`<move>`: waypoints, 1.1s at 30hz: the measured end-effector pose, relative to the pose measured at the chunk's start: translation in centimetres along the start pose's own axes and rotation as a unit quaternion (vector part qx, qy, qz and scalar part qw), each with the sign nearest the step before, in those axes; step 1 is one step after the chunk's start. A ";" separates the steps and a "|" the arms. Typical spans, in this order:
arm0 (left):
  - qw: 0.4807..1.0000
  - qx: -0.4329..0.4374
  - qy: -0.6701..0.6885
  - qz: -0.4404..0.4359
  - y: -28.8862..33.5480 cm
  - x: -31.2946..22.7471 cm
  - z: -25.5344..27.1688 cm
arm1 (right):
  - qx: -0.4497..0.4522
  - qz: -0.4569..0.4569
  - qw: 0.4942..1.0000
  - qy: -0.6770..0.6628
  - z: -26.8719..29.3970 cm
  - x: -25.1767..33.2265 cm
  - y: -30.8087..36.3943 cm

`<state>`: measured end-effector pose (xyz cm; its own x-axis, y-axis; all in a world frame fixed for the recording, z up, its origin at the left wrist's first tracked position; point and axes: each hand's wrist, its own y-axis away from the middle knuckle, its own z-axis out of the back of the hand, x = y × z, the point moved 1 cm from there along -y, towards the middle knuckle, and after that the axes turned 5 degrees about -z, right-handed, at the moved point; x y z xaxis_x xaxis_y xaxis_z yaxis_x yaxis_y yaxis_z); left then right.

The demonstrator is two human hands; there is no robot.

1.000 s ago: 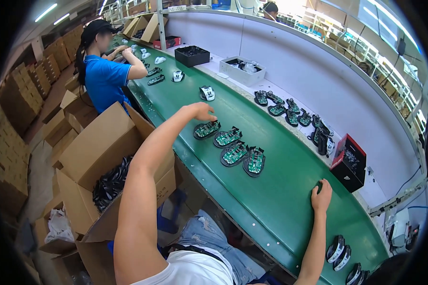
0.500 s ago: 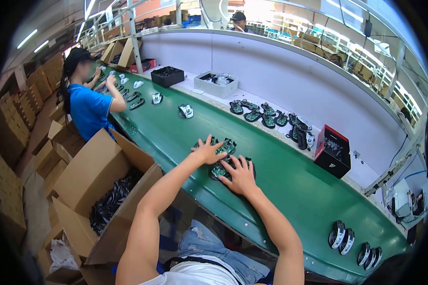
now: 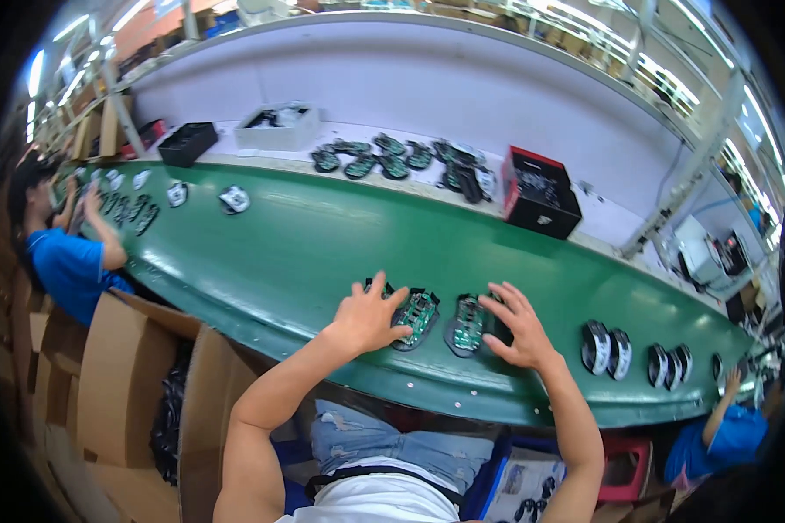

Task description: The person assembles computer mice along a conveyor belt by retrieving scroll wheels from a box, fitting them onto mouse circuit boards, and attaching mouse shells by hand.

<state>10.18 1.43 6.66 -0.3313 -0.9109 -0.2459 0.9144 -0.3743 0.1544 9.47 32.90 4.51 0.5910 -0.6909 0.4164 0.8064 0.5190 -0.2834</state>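
Observation:
Two black oval housings with green circuit boards in them lie on the green belt in front of me. My left hand [image 3: 368, 317] reaches over the belt with fingers spread, its thumb at the edge of the left circuit board unit [image 3: 417, 319]. Beneath its fingertips another dark piece shows, mostly covered. Just right of the other circuit board unit [image 3: 467, 326] is my right hand [image 3: 522, 328], fingers apart and curved, with nothing held in it. Whether its fingertips touch that unit I cannot tell.
Several similar board units [image 3: 394, 166] sit on the ledge behind the belt, beside a black-and-red box [image 3: 541, 209]. Black-and-white rounded parts [image 3: 597, 347] stand at right. An open carton [image 3: 131, 383] is at my left. Co-workers in blue [image 3: 70, 266] sit at both ends.
My view has turned to the right. The two board units, close together under my hands before, now lie apart with a gap between them, and my hands have spread apart.

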 end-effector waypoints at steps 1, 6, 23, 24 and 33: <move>0.997 -0.039 -0.057 -0.030 0.0 -0.7 0.2 | -0.031 -0.046 0.998 0.031 0.0 0.0 0.9; 0.951 -0.169 -0.092 -0.241 -2.0 0.0 -4.1 | -0.019 -0.159 0.982 0.098 -2.8 1.2 2.5; 0.933 -0.247 -0.065 -0.255 -6.2 1.1 -5.1 | -0.066 -0.067 0.988 0.125 -4.0 1.8 0.1; 0.930 -0.251 -0.055 -0.263 -6.1 0.8 -5.1 | -0.072 -0.074 0.991 0.089 -3.9 1.5 0.4; 0.922 -0.285 -0.022 -0.262 -6.5 -0.2 -2.8 | -0.154 -0.053 0.986 0.045 1.5 -1.2 -4.5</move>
<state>4.92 4.53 3.05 -0.7602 -0.6414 -0.1036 0.5956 -0.6241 -0.5057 5.07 32.14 6.57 0.4922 -0.7817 0.3831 0.8232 0.2748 -0.4969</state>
